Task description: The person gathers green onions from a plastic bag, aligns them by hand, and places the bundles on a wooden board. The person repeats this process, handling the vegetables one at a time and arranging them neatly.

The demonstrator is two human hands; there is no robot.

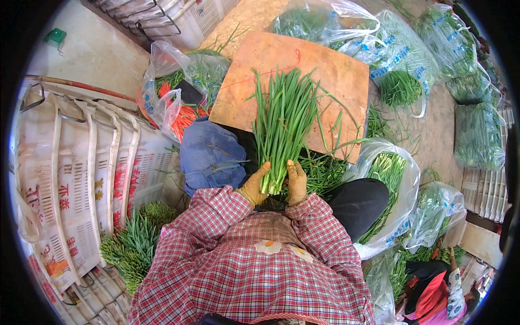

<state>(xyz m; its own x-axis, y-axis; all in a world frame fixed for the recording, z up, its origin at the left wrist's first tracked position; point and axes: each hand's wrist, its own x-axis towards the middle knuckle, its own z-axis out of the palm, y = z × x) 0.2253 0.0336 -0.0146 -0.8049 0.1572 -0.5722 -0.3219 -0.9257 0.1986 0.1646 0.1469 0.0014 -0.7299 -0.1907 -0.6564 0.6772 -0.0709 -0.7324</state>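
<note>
A bunch of garlic chives lies between my two hands, its pale cut ends towards me and its green tips over a wooden board. My left hand, in a yellowish glove, grips the bunch from the left near the cut ends. On the other side my right hand, gloved alike, holds it with the thumb along the stems. A thin red tie lies on the board behind the tips. Loose chive leaves are scattered at the board's right.
Loose chives lie below the board. An open plastic bag of chives stands by my right knee. Red ties fill a bag at left, near stacked white crates. Another person is at lower right.
</note>
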